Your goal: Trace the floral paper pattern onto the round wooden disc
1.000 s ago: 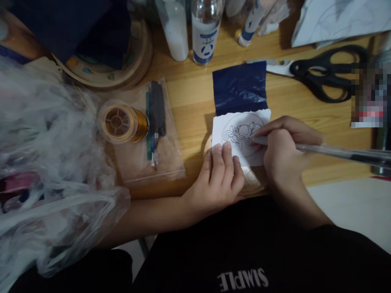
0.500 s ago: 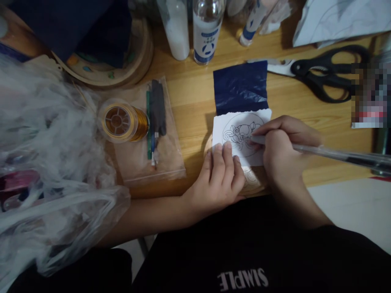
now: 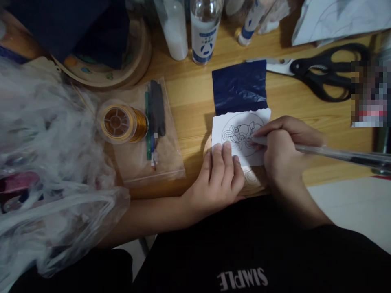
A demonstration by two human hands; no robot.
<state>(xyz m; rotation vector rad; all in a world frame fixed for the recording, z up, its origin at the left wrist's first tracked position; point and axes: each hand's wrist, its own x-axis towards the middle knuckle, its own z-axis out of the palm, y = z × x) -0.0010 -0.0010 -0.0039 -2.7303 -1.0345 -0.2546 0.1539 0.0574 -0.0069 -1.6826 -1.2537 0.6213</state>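
R hand (image 3: pixel 282 156) pinches pen (image 3: pixel 336 152), axis 3-to-9 o'clock; paper (image 3: pixel 244 121) at 9, touch unclear; L hand (image 3: pixel 218 179) flat on its 7-o'clock edge.

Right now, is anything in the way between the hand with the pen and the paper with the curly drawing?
Nothing visible is. The right hand holds the pen with its tip end at the drawing on the white paper. The left hand's fingers rest at the paper's lower edge, beside that path.

Spool (image 3: pixel 117 123) left of paper (image 3: pixel 240 129), scissors (image 3: pixel 303 69) behind right
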